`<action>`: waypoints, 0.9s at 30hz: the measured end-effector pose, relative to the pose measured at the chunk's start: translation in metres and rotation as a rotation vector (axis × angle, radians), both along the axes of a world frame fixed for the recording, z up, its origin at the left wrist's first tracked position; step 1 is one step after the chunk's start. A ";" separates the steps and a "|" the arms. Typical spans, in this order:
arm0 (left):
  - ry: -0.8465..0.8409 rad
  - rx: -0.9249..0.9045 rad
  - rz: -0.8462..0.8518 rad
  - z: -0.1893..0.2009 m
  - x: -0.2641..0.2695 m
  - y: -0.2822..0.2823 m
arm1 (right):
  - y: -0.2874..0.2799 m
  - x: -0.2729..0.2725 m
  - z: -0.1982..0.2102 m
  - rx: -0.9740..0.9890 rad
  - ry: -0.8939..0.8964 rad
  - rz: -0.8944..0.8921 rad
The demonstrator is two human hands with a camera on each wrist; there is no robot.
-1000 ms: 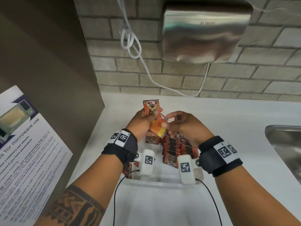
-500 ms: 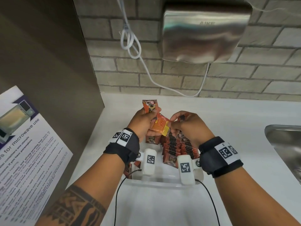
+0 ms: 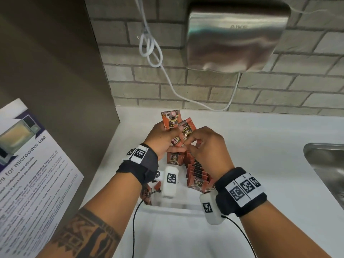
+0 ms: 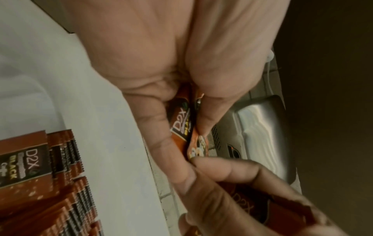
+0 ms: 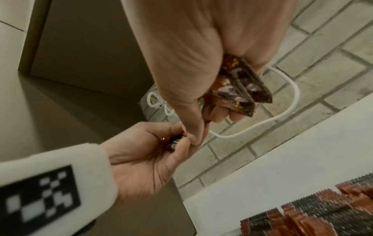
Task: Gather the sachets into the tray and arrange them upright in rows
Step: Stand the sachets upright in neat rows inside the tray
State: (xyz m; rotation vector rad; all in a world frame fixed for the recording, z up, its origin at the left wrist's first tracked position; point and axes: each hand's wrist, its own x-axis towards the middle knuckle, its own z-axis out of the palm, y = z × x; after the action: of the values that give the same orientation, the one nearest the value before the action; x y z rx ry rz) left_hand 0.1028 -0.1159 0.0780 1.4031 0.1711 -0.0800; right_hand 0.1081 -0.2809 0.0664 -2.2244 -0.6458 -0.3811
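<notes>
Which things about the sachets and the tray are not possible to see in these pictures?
- How many sachets the left hand holds: head view, fingers cover them.
- Tray near end: head view, wrist cameras block it.
- Row of upright sachets: its count is too dense; right hand hides the far end.
- Small print: blurred in both wrist views.

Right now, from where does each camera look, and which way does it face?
Head: above, facing down at both hands, the left hand and right hand, forearms, and the tray.
Left wrist: along the left palm toward held sachets.
Right wrist: along the right hand toward the brick wall.
Shared: both wrist views show the upright sachet rows.
</notes>
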 end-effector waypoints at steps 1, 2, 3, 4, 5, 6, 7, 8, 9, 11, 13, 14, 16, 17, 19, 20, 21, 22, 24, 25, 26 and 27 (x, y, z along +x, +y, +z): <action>-0.005 0.017 0.012 -0.001 0.000 0.001 | 0.000 0.000 0.001 0.017 0.052 0.002; -0.008 0.034 0.025 -0.002 0.000 0.001 | -0.001 0.000 0.004 0.050 0.118 -0.016; -0.010 0.055 0.038 -0.003 0.000 0.003 | -0.003 0.001 0.009 0.103 0.183 -0.055; -0.011 0.076 0.044 -0.003 0.000 0.004 | -0.005 0.003 0.013 0.170 0.238 -0.107; -0.012 0.090 0.039 -0.003 0.000 0.005 | -0.008 0.007 0.018 0.238 0.287 -0.158; -0.017 0.100 0.019 -0.004 -0.001 0.005 | -0.011 0.011 0.022 0.298 0.350 -0.185; -0.024 0.106 -0.013 -0.005 -0.002 0.005 | -0.013 0.015 0.025 0.343 0.440 -0.168; -0.035 0.109 -0.049 -0.005 -0.003 0.003 | -0.015 0.019 0.026 0.376 0.556 -0.106; -0.046 0.112 -0.084 -0.004 -0.004 0.001 | -0.015 0.020 0.027 0.395 0.676 -0.021; -0.059 0.102 -0.130 -0.004 -0.005 -0.002 | -0.014 0.022 0.025 0.438 0.810 0.120; -0.030 0.016 -0.133 -0.003 -0.005 -0.003 | -0.013 0.021 0.027 0.502 0.819 0.158; -0.007 -0.042 -0.133 -0.003 -0.006 -0.002 | -0.014 0.021 0.028 0.529 0.819 0.147; 0.004 -0.048 -0.140 -0.004 -0.005 0.001 | -0.019 0.022 0.029 0.559 0.797 0.087; -0.008 0.000 -0.147 -0.005 -0.005 0.002 | -0.022 0.023 0.030 0.571 0.767 0.048; -0.045 0.116 -0.175 -0.006 -0.006 0.004 | -0.023 0.023 0.033 0.582 0.680 0.003; -0.064 0.175 -0.193 -0.007 -0.006 0.003 | -0.022 0.021 0.036 0.550 0.635 0.008; -0.081 0.237 -0.212 -0.008 -0.006 0.003 | -0.021 0.019 0.039 0.490 0.606 0.031; -0.093 0.293 -0.231 -0.008 -0.006 0.003 | -0.020 0.018 0.043 0.418 0.592 0.065; -0.105 0.353 -0.237 -0.008 -0.006 0.001 | -0.018 0.016 0.046 0.319 0.569 0.098; -0.112 0.354 -0.214 -0.007 -0.006 0.001 | -0.019 0.016 0.046 0.309 0.562 0.082; -0.118 0.339 -0.174 -0.007 -0.005 0.003 | -0.021 0.017 0.045 0.327 0.574 0.063; -0.120 0.311 -0.124 -0.006 -0.004 0.004 | -0.023 0.018 0.043 0.355 0.605 0.052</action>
State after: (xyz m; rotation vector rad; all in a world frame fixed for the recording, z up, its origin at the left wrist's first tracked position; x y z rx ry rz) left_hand 0.0988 -0.1115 0.0716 1.7240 -0.0046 -0.0736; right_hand 0.1260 -0.3037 0.1095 -1.8386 -0.2787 0.1960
